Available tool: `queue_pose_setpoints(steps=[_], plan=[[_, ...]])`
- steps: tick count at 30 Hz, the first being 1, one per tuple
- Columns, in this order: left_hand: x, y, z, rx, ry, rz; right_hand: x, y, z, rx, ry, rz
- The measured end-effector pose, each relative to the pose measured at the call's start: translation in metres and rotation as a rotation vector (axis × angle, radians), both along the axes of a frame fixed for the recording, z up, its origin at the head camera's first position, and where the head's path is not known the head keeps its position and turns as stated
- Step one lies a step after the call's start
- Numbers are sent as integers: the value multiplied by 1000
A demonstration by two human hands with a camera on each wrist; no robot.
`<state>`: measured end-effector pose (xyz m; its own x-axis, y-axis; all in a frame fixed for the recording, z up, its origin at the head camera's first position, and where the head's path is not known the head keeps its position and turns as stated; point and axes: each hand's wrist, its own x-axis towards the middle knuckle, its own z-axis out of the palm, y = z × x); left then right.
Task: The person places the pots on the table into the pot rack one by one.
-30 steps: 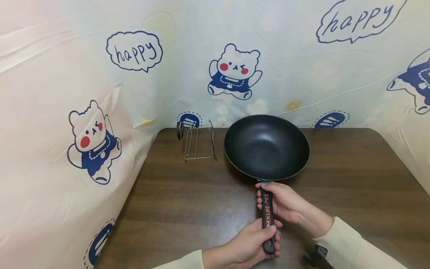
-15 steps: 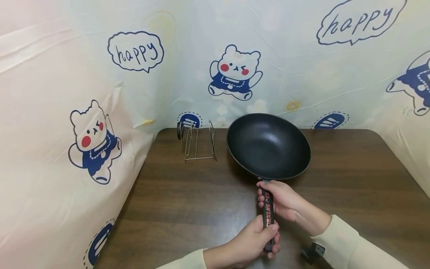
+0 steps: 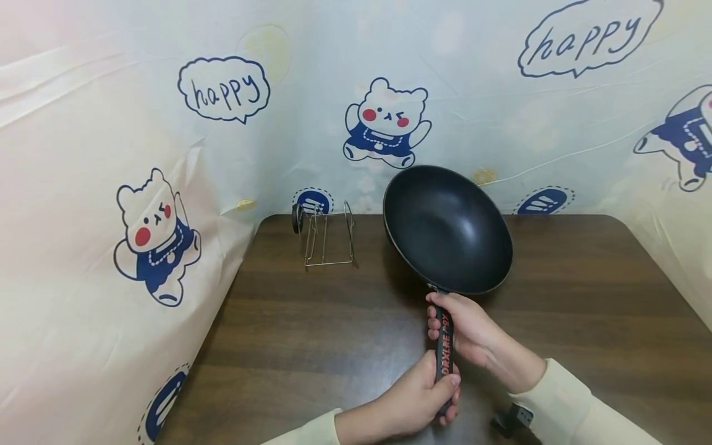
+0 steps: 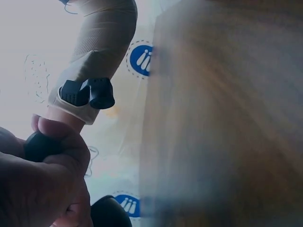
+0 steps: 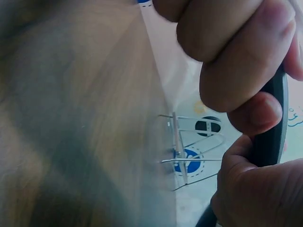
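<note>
A black wok (image 3: pixel 447 232) is held up over the table, tilted with its far rim raised and its inside facing me. Its black handle (image 3: pixel 445 337) with red lettering points toward me. My left hand (image 3: pixel 414 395) grips the lower end of the handle, thumb on top. Higher up, just below the bowl, my right hand (image 3: pixel 473 327) wraps the same handle, its thumb along the top. In the left wrist view the handle's end (image 4: pixel 41 147) pokes out of the grip. Curled fingers cover part of the handle (image 5: pixel 277 113) in the right wrist view.
A wire rack (image 3: pixel 328 238) with a black round piece stands at the back left of the brown wooden table (image 3: pixel 311 321). Printed cloth (image 3: pixel 306 93) hangs behind and to the sides. A small black camera (image 3: pixel 512 420) sits under the right sleeve.
The wok's far rim has risen and its bowl has tipped more toward me, turning slightly clockwise. Both hands keep their grip on the handle; the rack has stayed put.
</note>
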<state>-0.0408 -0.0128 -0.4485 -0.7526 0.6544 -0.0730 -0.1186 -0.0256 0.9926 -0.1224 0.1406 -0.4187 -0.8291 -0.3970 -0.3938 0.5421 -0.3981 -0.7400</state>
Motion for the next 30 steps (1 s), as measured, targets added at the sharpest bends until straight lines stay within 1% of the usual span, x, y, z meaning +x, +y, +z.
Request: queue_pose_setpoints(steps=[3,5,9,10,13,16,17,19,25,27,30], plan=[[-1,-1,4,-93,69,39,-2,-4,5,-15,6,-26],[-1,-2,7,-160,131,58,-4,-6,8,-18,12,-45],[-4,-5,14,-285,236,73,-7,-11,13,-31,4,-78],[-4,-5,16,-319,252,77,-8,-13,14,-37,0,-86],[-6,-7,21,-445,323,96,-9,-16,16,-59,-19,-104],[-6,-8,23,-563,418,120,-11,-19,16,-81,-30,-118],[-7,-8,23,-601,465,135,-12,-19,16,-90,-30,-120],[-6,-8,23,-652,540,165,-14,-21,16,-110,-20,-121],[-4,-7,21,-764,762,295,-19,-26,14,-184,11,-123],[-4,-6,20,-793,821,328,-20,-27,12,-217,14,-112],[-2,-6,19,-841,878,374,-22,-29,9,-279,34,-74]])
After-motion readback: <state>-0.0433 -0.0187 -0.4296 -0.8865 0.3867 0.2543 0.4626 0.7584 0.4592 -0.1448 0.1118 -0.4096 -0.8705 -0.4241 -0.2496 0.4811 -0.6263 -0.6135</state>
